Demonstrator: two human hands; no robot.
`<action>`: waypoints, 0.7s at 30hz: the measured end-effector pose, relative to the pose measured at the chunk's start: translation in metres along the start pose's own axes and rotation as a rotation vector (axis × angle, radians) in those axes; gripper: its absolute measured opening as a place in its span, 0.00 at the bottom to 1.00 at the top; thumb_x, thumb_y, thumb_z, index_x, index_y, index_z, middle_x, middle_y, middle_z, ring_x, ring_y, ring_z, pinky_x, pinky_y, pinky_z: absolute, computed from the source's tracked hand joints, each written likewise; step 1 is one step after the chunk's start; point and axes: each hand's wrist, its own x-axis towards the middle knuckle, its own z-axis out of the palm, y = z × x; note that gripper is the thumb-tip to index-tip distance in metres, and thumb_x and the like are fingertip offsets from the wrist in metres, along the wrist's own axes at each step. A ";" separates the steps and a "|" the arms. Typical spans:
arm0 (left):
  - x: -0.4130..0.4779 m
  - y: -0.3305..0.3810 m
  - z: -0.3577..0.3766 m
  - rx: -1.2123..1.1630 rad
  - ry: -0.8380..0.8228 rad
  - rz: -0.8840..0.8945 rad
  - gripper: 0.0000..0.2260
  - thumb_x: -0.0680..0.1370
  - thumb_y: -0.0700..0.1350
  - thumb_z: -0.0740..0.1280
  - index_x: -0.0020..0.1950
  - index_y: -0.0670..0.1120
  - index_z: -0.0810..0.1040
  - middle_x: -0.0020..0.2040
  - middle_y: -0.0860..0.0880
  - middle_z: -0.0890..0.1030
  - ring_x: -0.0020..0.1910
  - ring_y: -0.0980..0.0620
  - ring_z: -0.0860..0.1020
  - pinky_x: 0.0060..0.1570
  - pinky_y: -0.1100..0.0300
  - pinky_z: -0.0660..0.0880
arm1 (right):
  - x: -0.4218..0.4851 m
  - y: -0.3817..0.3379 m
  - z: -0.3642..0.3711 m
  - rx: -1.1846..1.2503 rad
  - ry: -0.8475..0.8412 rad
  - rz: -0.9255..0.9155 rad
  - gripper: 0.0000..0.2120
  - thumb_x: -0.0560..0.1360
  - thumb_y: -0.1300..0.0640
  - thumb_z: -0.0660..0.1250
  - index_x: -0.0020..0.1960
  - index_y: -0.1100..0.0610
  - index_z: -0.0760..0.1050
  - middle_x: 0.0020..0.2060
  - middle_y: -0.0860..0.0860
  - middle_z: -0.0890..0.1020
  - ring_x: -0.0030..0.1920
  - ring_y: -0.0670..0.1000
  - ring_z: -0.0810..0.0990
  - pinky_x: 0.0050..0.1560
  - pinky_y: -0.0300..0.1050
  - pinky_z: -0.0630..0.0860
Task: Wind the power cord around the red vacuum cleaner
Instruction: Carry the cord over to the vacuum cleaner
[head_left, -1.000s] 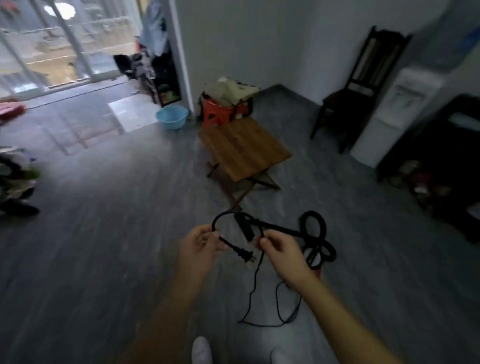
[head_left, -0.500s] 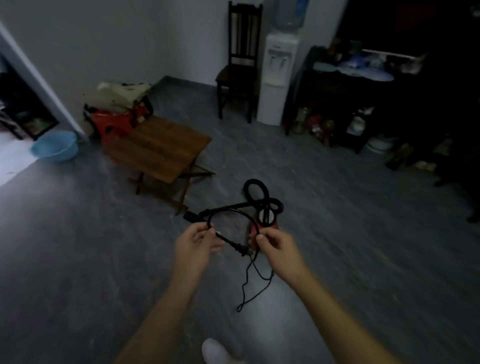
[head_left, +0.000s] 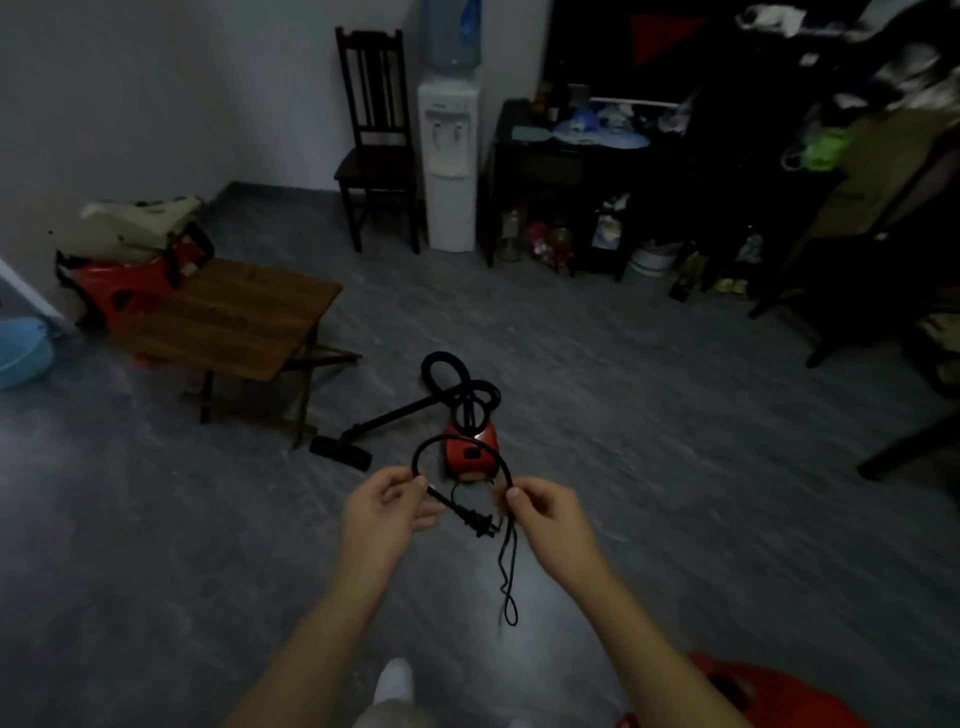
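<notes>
Power cord (head_left: 431, 442) was held up in both hands, centre of view. Left hand (head_left: 387, 512) pinched it just behind the plug (head_left: 475, 519), fingers curled, with the plug pointing toward 4 o'clock. Right hand (head_left: 545, 512) pinched the cord further along, thumb on top. Between the hands the cord formed one arched loop rising toward 12 o'clock. Slack strands hung from the right hand toward 6 o'clock and ended in a small loop; whether it touched the floor (head_left: 675, 467) could not be told.

Red vacuum cleaner (head_left: 470, 454) sat on the floor at 12 o'clock from the hands, just beyond the loop and partly framed by it. Black hose (head_left: 460, 387) lay coiled at its far end. Wand ran off toward 10 o'clock, its nozzle (head_left: 340, 452) flat on the floor.

Wooden table (head_left: 228, 317) stood at 10 o'clock, well apart from the vacuum. Dark chair (head_left: 376, 150) and white water dispenser (head_left: 449, 156) stood side by side at 12 o'clock against the wall. Blue basin (head_left: 21, 353) was at 9 o'clock, at the frame edge.
</notes>
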 end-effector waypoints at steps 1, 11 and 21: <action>0.000 -0.003 0.001 0.003 -0.013 -0.010 0.04 0.79 0.40 0.68 0.52 0.40 0.79 0.43 0.37 0.84 0.37 0.46 0.86 0.34 0.61 0.81 | -0.002 0.002 0.000 -0.001 0.017 0.011 0.09 0.81 0.58 0.64 0.50 0.53 0.84 0.44 0.47 0.87 0.47 0.44 0.84 0.50 0.38 0.79; 0.063 -0.011 -0.038 0.025 -0.141 -0.097 0.07 0.80 0.40 0.67 0.55 0.37 0.77 0.47 0.37 0.84 0.40 0.44 0.86 0.37 0.56 0.83 | 0.023 0.015 0.065 0.040 0.160 0.152 0.10 0.80 0.53 0.64 0.47 0.45 0.84 0.44 0.61 0.85 0.48 0.65 0.83 0.53 0.66 0.79; 0.168 -0.020 -0.104 0.043 -0.233 -0.265 0.09 0.80 0.41 0.67 0.57 0.37 0.76 0.47 0.37 0.85 0.42 0.45 0.86 0.38 0.58 0.83 | 0.090 0.007 0.163 0.017 0.175 0.222 0.10 0.72 0.39 0.63 0.47 0.39 0.81 0.44 0.56 0.86 0.46 0.59 0.85 0.48 0.58 0.82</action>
